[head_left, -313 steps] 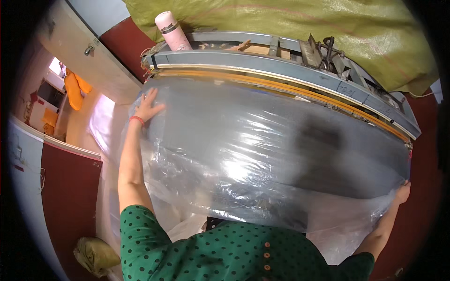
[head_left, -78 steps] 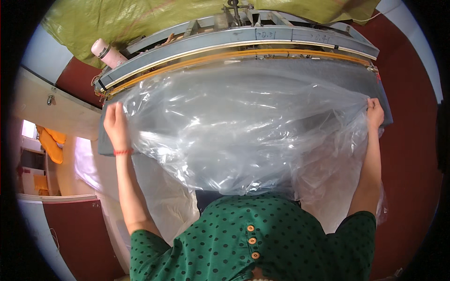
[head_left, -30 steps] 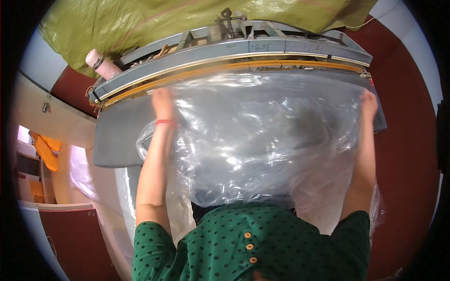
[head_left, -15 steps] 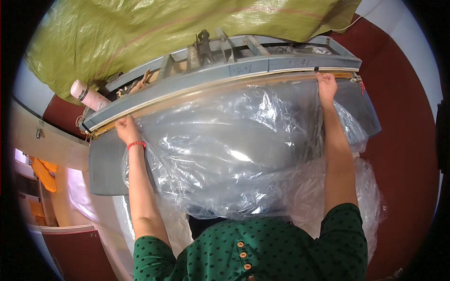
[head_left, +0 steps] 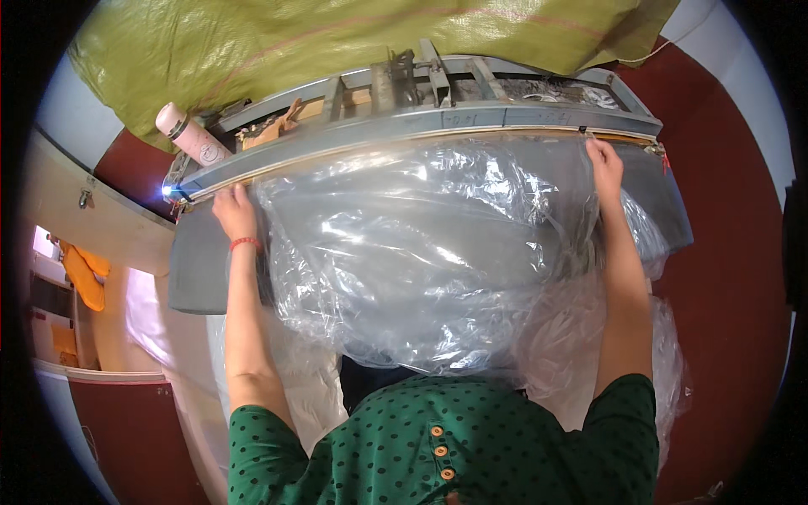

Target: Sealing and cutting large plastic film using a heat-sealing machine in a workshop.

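A clear, crinkled plastic sheet (head_left: 404, 244) spreads over the dark grey board (head_left: 198, 265) in front of me. Its far edge runs along a long grey metal bar (head_left: 379, 133) with a pale and amber strip below it. My left hand (head_left: 235, 214) is closed at the sheet's far left corner, close against the bar; its fingertips are partly hidden. At the far right corner my right hand (head_left: 604, 168) pinches the sheet just below the strip. A bright bluish-white light (head_left: 171, 191) shows at the bar's left end.
Behind the bar, a metal frame (head_left: 492, 80) with crosspieces holds scraps. A pink bottle (head_left: 192, 139) leans at its left. Yellow-green woven sheeting (head_left: 295, 50) hangs behind. More loose plastic (head_left: 555, 349) drapes toward my lap. A pale door (head_left: 101, 198) stands left; a dark red wall (head_left: 724, 278) lies right.
The bluish-white light has appeared at the bar's left end. Both hands remain by the sheet's far corners, the left with its fingers a little straighter. The whole view has shifted slightly.
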`<state>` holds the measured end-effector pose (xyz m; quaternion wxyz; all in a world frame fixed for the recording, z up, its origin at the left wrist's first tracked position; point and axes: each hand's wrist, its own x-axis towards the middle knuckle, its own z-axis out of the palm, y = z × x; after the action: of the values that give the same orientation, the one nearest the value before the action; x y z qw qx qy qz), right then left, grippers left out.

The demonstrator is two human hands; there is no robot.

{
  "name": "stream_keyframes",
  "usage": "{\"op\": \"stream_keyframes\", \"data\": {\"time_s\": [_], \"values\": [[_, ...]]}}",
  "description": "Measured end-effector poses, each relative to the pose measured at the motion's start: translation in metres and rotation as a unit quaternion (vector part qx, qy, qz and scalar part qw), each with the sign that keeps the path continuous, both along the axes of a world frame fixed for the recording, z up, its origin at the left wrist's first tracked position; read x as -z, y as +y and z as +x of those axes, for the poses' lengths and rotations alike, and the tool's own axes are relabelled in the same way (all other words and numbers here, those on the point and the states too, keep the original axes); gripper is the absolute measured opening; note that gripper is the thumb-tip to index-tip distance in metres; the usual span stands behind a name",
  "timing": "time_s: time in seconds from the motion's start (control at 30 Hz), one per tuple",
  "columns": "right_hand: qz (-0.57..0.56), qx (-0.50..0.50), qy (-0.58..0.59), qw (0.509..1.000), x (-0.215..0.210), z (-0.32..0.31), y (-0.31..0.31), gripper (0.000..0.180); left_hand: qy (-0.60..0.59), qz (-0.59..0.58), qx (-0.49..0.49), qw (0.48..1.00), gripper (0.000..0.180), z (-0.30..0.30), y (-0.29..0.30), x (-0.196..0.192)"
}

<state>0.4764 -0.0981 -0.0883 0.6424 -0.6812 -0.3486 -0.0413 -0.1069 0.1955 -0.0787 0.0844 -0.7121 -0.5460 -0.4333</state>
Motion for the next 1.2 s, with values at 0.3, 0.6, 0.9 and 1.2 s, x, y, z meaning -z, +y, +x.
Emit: {"op": "stream_keyframes", "data": {"time_s": [0.3, 0.6, 0.9, 1.2], "values": [[-0.222, 0.373, -0.213, 0.875, -0.016, -0.029, -0.179, 0.027, -0.259, -0.397, 0.281, 0.834, 0.013, 0.019, -0.095, -0.033], [-0.097, -0.177, -0.14, 0.969, -0.11, -0.211, -0.019, 0.016, -0.443, -0.456, 0.418, 0.649, 0.025, 0.062, -0.204, -0.073], [-0.111, -0.546, -0.042, 0.83, -0.109, -0.333, 0.052, 0.014, -0.498, -0.41, 0.433, 0.629, 0.034, 0.088, -0.252, -0.043], [0.079, -0.376, 0.129, 0.914, -0.148, -0.286, 0.037, 0.019, -0.083, -0.095, 0.398, 0.909, 0.022, 0.064, -0.271, -0.045]]}}
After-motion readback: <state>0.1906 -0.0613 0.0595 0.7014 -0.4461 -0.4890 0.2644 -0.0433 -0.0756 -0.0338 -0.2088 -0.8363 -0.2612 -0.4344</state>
